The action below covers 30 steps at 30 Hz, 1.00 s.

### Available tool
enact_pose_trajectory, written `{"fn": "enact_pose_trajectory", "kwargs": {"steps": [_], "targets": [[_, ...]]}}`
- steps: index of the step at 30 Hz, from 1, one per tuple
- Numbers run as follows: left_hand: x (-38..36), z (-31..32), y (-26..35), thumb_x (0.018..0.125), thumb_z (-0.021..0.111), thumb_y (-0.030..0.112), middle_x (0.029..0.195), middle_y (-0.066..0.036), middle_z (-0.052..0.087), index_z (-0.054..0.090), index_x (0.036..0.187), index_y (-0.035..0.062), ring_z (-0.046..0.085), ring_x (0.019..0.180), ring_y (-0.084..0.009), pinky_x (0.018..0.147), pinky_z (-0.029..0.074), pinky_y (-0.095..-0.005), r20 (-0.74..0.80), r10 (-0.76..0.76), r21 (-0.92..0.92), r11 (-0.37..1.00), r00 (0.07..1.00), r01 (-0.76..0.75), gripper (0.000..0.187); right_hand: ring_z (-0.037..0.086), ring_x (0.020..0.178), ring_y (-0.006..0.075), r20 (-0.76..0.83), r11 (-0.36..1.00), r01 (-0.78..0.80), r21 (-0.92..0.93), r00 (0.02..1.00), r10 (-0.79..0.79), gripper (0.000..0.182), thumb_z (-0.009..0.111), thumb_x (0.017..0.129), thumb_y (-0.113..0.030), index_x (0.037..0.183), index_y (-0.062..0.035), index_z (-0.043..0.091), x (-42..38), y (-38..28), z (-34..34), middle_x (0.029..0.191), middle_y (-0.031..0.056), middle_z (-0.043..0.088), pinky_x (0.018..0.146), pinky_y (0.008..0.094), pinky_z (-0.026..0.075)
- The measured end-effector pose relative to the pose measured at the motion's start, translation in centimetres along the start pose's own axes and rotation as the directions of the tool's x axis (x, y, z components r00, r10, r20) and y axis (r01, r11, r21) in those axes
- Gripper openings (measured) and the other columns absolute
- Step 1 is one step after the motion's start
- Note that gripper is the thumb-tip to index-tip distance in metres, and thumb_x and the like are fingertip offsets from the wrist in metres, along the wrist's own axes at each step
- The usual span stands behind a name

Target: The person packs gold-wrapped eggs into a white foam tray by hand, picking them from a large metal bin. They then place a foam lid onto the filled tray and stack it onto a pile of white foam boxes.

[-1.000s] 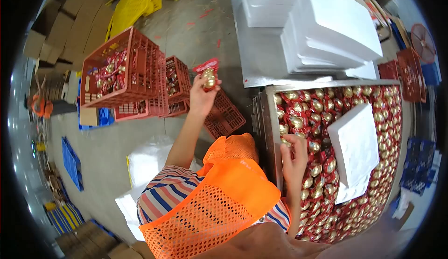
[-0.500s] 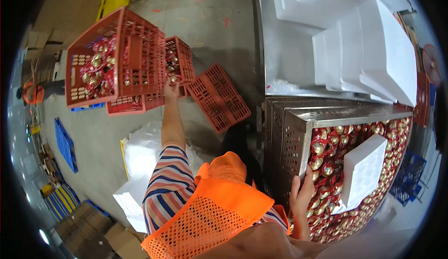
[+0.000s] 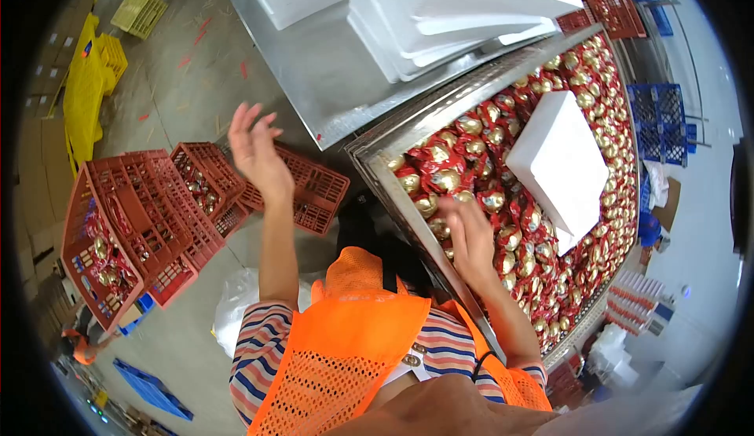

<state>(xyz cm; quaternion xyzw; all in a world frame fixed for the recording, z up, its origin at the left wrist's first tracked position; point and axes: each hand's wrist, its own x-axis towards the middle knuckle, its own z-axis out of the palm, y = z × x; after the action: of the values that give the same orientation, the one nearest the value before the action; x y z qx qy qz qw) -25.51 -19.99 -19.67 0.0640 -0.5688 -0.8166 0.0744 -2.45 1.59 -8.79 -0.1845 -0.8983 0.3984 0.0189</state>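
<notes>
My left hand (image 3: 261, 157) is raised above the floor near the red crates, fingers stretched and a little apart, with nothing in it. My right hand (image 3: 471, 241) is just over the near edge of a big metal tray (image 3: 433, 258). Its fingers are extended among gold balls in red wrappers (image 3: 444, 181), somewhat blurred, and I see nothing gripped in them. The wrapped balls fill the tray. On top of them rests a white foam block or box (image 3: 559, 161), tilted.
A steel table (image 3: 314, 82) bearing white plastic bins (image 3: 385, 23) adjoins the tray. Red crates (image 3: 129, 208), some holding wrapped balls, stand on the floor at left; another red crate (image 3: 314, 192) lies behind my left hand. A blue pallet (image 3: 153, 389) and another person (image 3: 82, 347) are farther left.
My left hand has come away from the red crate's wrapped balls and lifted. My right hand has moved from the tray's rim to over the balls. The view has turned toward the tray.
</notes>
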Motion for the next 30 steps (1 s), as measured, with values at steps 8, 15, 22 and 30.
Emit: {"fn": "enact_pose_trajectory", "kwargs": {"steps": [8, 15, 22, 30], "targets": [[-7.1, 14.2, 6.1, 0.093, 0.055, -0.005, 0.107, -0.009, 0.064, 0.06, 0.123, -0.0004, 0.064, 0.093, -0.0128, 0.083, 0.05, -0.025, 0.803, 0.012, 0.016, 0.999, 0.596, -0.041, 0.031, 0.054, 0.113, 0.0413, 0.101, 0.993, 0.096, -0.062, 0.991, -0.09, 0.047, 0.073, 0.081, -0.014, 0.124, -0.0004, 0.058, 9.1, 6.5, -0.8, 0.119, 0.0208, 0.056, 0.095, 0.0458, 0.046], [-8.8, 15.2, 4.1, 0.097, 0.055, 0.0, 0.103, -0.007, 0.066, 0.064, 0.116, -0.0018, 0.064, 0.09, -0.0107, 0.077, 0.052, -0.024, 0.774, -0.118, 0.257, 0.957, 0.623, -0.138, 0.022, 0.054, 0.114, 0.0392, 0.149, 0.99, 0.143, -0.017, 0.979, -0.139, 0.052, 0.078, 0.073, -0.02, 0.118, -0.0022, 0.059, 9.6, 8.1, -1.1, 0.119, 0.0173, 0.058, 0.098, 0.0465, 0.045], [-8.5, 15.3, 4.1, 0.093, 0.06, -0.002, 0.104, -0.008, 0.065, 0.066, 0.113, -0.0027, 0.065, 0.093, -0.0127, 0.078, 0.052, -0.025, 0.78, -0.104, 0.322, 0.913, 0.618, -0.252, 0.021, 0.057, 0.108, 0.0373, 0.059, 0.992, 0.093, 0.079, 0.993, -0.098, 0.051, 0.078, 0.071, -0.015, 0.118, -0.0067, 0.059, 8.5, 6.3, -2.2, 0.118, 0.0136, 0.052, 0.09, 0.0456, 0.05], [-9.9, 15.9, 5.8, 0.087, 0.071, 0.019, 0.116, -0.014, 0.063, 0.058, 0.131, 0.0051, 0.059, 0.113, -0.0309, 0.094, 0.048, -0.0359, 0.915, -0.144, 0.352, 0.744, 0.378, -0.568, 0.047, 0.053, 0.107, 0.0262, -0.124, 0.919, 0.122, 0.374, 0.989, -0.08, 0.052, 0.084, 0.067, -0.011, 0.114, -0.0092, 0.062, 6.9, 6.2, -4.7, 0.113, 0.0084, 0.051, 0.093, 0.0352, 0.045]]}}
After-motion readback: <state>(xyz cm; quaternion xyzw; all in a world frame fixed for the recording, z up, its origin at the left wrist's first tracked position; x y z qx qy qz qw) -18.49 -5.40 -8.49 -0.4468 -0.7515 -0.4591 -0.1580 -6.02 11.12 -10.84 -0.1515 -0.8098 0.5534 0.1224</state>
